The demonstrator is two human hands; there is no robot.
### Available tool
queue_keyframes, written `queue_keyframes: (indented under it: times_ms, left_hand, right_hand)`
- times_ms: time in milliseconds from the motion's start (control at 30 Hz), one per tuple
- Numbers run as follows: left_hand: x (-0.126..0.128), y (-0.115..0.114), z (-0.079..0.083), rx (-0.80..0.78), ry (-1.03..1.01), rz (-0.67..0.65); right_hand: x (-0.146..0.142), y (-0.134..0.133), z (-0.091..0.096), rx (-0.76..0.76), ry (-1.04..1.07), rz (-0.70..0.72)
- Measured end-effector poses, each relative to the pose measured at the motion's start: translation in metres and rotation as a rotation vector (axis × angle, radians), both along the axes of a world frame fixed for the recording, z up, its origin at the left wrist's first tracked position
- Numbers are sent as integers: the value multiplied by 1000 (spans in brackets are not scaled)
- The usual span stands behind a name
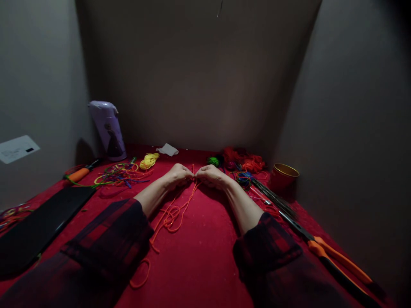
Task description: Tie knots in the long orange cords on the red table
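Plaid sleeves; hands pinch orange cord.

Two hands show, the left hand and the right hand, with one orange cord. There is one purple flask, one red cup, one yellow cord bundle, one black board and one pair of orange-handled shears.

Table cover: red cloth, matt, with a short felt-like nap as I read it from here. Orange cord: thin fibre, dull, slightly fuzzy. Sleeves: soft checked cloth, matt. Jug: lilac plastic, smooth, faint sheen. Cup: red body, glossy, with a bright gold-coloured rim. Shears: dull grey metal blades and smooth orange handles, plastic by my view. Black board: smooth, low sheen; material I cannot tell. Paper scrap: white, crumpled, matt.
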State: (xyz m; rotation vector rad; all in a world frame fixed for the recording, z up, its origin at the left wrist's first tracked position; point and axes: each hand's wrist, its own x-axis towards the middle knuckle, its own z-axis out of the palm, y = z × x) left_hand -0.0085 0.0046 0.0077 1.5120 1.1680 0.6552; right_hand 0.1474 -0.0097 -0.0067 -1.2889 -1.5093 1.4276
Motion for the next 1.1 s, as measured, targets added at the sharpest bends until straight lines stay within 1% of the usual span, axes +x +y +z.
queue_keyframes:
  times_ms: [167, 300, 433, 533, 633, 833, 933, 1100]
  left_hand:
    - [0, 1, -3, 26, 1, -14]
    - [0, 1, -3, 26, 0, 21]
    - [1, 1, -2, 1, -43, 68]
    - [1, 3, -3, -8, -74, 95]
    - [2, 5, -3, -20, -92, 92]
    - [3, 1, 0, -64, -98, 67]
    - [1, 1, 2, -106, -73, 52]
    - [-4, 2, 6, -159, -71, 15]
  right_hand:
    - [5, -4, 1, 25, 63, 14]
    - [6, -9, 2, 58, 80, 28]
    - [2, -10, 1, 59, 17, 64]
    - [-1, -10, 2, 79, -91, 111]
    - [-3, -11, 4, 103, -188, 155]
    - [-4, -13, 4, 111, -218, 199]
    - [-4, -19, 9, 85, -218, 217]
    - [-8, -38, 19, -38, -195, 278]
